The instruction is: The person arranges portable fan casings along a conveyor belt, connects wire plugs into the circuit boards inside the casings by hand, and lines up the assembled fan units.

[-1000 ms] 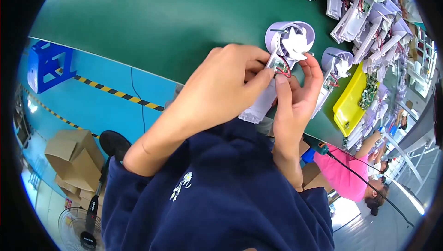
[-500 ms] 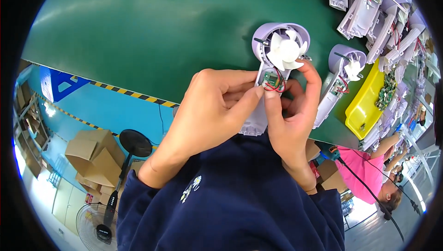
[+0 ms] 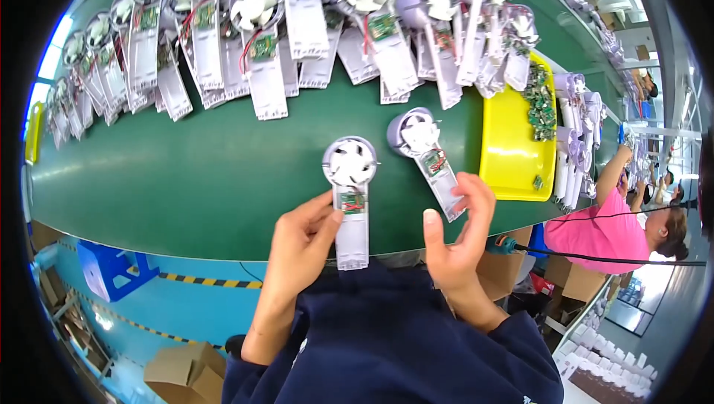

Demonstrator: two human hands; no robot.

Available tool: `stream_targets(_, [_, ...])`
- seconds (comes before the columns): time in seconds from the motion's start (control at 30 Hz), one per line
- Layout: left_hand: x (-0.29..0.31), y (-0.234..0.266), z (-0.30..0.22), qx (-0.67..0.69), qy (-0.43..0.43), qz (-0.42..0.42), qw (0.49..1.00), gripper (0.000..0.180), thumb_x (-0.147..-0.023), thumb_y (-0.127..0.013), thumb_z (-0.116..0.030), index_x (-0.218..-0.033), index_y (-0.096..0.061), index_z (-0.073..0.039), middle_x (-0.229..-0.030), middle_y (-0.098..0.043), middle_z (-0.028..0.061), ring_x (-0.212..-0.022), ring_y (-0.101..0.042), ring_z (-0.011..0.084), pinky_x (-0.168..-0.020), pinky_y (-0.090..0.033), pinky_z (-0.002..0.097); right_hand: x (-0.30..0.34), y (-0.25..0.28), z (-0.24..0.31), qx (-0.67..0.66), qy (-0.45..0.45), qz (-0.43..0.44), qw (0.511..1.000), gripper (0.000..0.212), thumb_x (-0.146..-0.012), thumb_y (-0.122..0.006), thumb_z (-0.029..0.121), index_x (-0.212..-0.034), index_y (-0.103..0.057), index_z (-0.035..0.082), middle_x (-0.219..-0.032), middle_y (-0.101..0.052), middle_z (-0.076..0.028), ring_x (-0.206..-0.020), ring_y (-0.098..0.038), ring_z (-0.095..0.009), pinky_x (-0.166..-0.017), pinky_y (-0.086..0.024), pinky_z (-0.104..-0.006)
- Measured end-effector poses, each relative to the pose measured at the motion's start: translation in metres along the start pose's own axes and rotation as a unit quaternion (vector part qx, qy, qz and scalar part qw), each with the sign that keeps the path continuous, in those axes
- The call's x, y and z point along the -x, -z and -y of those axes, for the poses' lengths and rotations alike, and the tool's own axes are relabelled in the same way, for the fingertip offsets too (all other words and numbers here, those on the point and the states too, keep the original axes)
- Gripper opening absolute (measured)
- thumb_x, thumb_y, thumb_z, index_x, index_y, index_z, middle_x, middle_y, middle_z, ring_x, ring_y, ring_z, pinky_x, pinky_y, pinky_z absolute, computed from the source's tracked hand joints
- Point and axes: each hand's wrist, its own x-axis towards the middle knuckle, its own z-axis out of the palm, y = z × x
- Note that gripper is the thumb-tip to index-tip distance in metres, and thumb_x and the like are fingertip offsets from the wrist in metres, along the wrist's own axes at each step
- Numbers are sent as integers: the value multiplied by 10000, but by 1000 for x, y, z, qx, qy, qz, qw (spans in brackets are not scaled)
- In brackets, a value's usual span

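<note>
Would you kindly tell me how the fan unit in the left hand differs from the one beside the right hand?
The held unit is gripped by the left hand; the other unit lies on the green table, the right hand open near its lower end. The held unit points nearly straight away from the person; the other unit slants, its fan end toward the left. Both have white blades and a green circuit board.

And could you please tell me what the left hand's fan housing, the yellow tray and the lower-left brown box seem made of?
The fan housing in the left hand looks like satin moulded plastic, given its smooth lilac-white walls and notched end. The yellow tray is probably glossy plastic, judging by its sheen. The matte brown box seems cardboard, from its creased flaps.
</note>
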Motion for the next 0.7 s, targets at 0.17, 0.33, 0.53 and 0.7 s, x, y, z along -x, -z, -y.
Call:
stream_targets(0.17, [-27, -36, 10, 33, -20, 8, 999, 386, -1039, -586, -27, -1407, -565, 87, -1073, -750, 120, -934, -679, 102, -819, -569, 275, -19, 8, -37, 74, -29, 70, 994, 594, -921, -755, 190, -1420, -501, -7, -1349, -563, -261, -1204, -574, -448, -1017, -478, -477])
stream_targets(0.33, [-52, -53, 28, -21, -74, 44, 996, 377, -1029, -597, -63, -1399, -606, 13, -969, -766, 121, -871, -689, 97, -764, -557, 294, -3, 8, -36, 51, -114, 61, 990, 501, -913, -743, 156, -1367, -581, 20, -1157, -670, -158, -943, -666, -295, -769, -544, -387])
stream_targets(0.53, [-47, -51, -2, -215, -126, -21, 968, 392, -1001, -687, -196, -1296, -648, 59, -973, -772, 196, -834, -753, 231, -771, -579, 334, -8, 8, -34, 58, -36, -28, 997, 481, -906, -748, 117, -1357, -601, 43, -1304, -609, -120, -927, -649, -230, -712, -518, -332])
stream_targets(0.7, [-77, -6, -82, -248, -282, -266, 888, 467, -956, -745, -230, -1320, -603, 26, -1042, -712, 176, -833, -712, 307, -738, -561, 419, -74, -11, 14, -123, 0, -3, 992, 456, -919, -732, 101, -1354, -607, 44, -1252, -643, -131, -1059, -643, -242, -811, -526, -351])
